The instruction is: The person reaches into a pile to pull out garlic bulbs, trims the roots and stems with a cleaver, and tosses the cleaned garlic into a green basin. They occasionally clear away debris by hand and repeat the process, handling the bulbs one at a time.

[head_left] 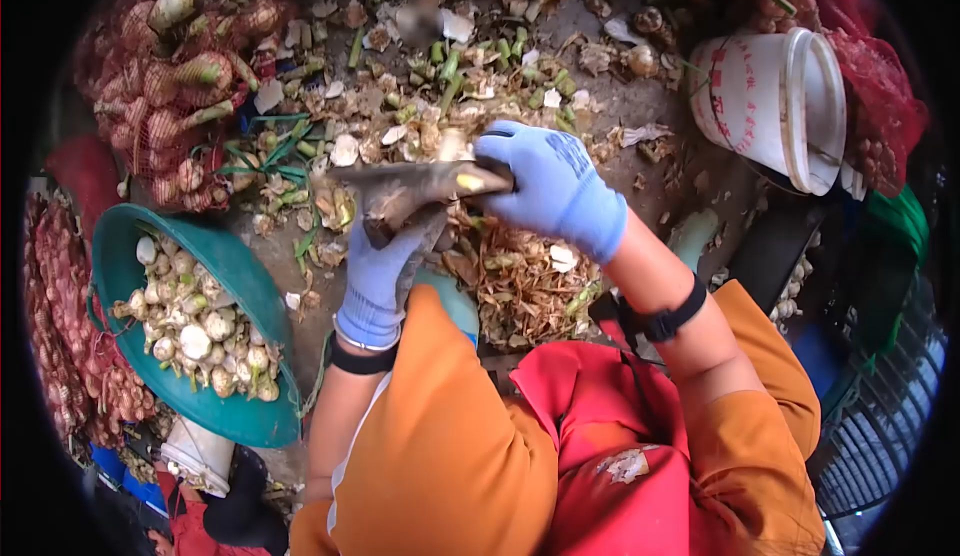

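Observation:
My right hand [560,181], in a light blue glove, is closed around the handle end of a dark, broad-bladed knife [385,172]. The blade points left and is smeared by motion. My left hand [385,266], in a matching glove with a dark palm, is just below the blade. Its fingers are curled, and what lies in them is hidden by the knife and glove. A pale garlic stem piece [453,144] shows just beyond the blade, beside my right hand. Below my hands is a heap of dry husks [530,291].
On the left, a green tub [235,256] holds trimmed garlic bulbs [200,331]. Red net sacks of garlic [165,106] stand behind it. A white bucket [745,96] lies tipped at upper right. Cut stems and skins litter the floor [640,171]. A person's red sleeve [200,526] shows at lower left.

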`<state>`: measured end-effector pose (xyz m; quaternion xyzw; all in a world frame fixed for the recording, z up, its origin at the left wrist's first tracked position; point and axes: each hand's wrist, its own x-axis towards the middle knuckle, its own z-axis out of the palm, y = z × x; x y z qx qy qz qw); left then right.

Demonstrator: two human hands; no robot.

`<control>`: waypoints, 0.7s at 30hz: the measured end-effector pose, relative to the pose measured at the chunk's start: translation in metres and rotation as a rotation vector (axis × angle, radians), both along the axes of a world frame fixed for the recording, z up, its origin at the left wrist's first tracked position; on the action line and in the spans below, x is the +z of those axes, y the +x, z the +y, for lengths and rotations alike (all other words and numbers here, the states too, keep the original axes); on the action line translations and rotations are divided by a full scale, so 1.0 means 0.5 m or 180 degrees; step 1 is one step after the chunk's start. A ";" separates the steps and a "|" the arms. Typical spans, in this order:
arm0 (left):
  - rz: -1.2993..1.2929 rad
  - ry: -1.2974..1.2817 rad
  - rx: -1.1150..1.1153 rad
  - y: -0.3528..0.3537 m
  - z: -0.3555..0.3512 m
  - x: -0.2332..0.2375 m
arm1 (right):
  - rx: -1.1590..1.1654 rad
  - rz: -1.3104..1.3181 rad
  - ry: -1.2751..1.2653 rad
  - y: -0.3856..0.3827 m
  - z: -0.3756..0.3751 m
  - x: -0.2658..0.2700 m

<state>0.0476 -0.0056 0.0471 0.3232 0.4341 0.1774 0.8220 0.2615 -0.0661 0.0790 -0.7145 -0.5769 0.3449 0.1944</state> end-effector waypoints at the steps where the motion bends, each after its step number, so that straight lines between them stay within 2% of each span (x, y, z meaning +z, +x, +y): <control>1: 0.0422 0.0480 0.0028 0.005 0.014 0.012 | 0.0134 -0.0097 -0.0700 0.038 0.000 -0.048; 2: 0.0305 0.1271 0.0295 0.000 0.041 0.010 | 0.0046 -0.0203 -0.1568 0.079 -0.004 -0.062; 3: -0.0305 0.0598 0.0234 -0.015 0.091 0.055 | -0.0067 -0.0376 -0.1637 0.123 -0.016 -0.074; 4: -0.0577 0.0114 0.1067 -0.045 0.108 0.075 | -0.0328 -0.0387 -0.1151 0.167 -0.035 -0.099; 5: -0.2131 0.0421 0.0418 -0.093 0.148 0.069 | -0.1144 0.0391 -0.0353 0.210 -0.064 -0.150; 6: -0.3812 -0.0716 0.0091 -0.117 0.188 0.065 | -0.2088 0.0845 -0.0970 0.235 -0.053 -0.128; 7: -0.3955 -0.0707 0.0105 -0.137 0.198 0.070 | -0.1701 -0.0189 -0.0505 0.275 -0.051 -0.140; 9: -0.3126 -0.0321 0.0071 -0.080 0.186 0.073 | -0.1491 -0.1108 -0.0558 0.335 -0.059 -0.229; 10: -0.2952 -0.0522 0.0199 -0.051 0.165 0.049 | -0.1411 -0.1397 -0.0681 0.321 -0.060 -0.229; 11: -0.2042 -0.0693 0.0791 -0.017 0.133 0.039 | -0.1289 -0.1735 -0.0693 0.318 -0.056 -0.246; 12: -0.1845 -0.0917 0.0846 0.008 0.114 0.009 | -0.1485 -0.1238 -0.0842 0.300 -0.034 -0.213; 13: -0.1750 -0.0977 0.0599 0.011 0.099 -0.046 | -0.1666 -0.0729 -0.1005 0.260 -0.019 -0.173; 14: -0.1535 -0.1114 0.0485 0.025 0.075 -0.085 | -0.1500 -0.0592 -0.0433 0.211 -0.022 -0.162; 15: -0.1040 -0.1031 0.0430 0.053 0.052 -0.077 | -0.1316 -0.0434 0.0137 0.154 -0.027 -0.150; 16: -0.0526 -0.0944 0.0366 0.079 0.027 -0.065 | -0.1070 -0.0008 0.0353 0.088 -0.026 -0.123; 17: -0.0866 -0.1038 0.0566 0.090 0.010 -0.070 | -0.0823 0.0427 0.0584 0.036 -0.026 -0.086; 19: -0.0533 0.0010 -0.0257 0.044 0.009 -0.120 | -0.0343 0.1554 0.0096 -0.018 -0.025 -0.018; 20: -0.0737 0.0428 -0.0032 0.056 0.017 -0.095 | -0.0684 0.1775 -0.0174 -0.024 -0.024 0.002; 21: 0.0004 0.0316 0.0075 0.064 0.029 -0.066 | -0.1083 0.1762 -0.0671 -0.013 -0.013 0.022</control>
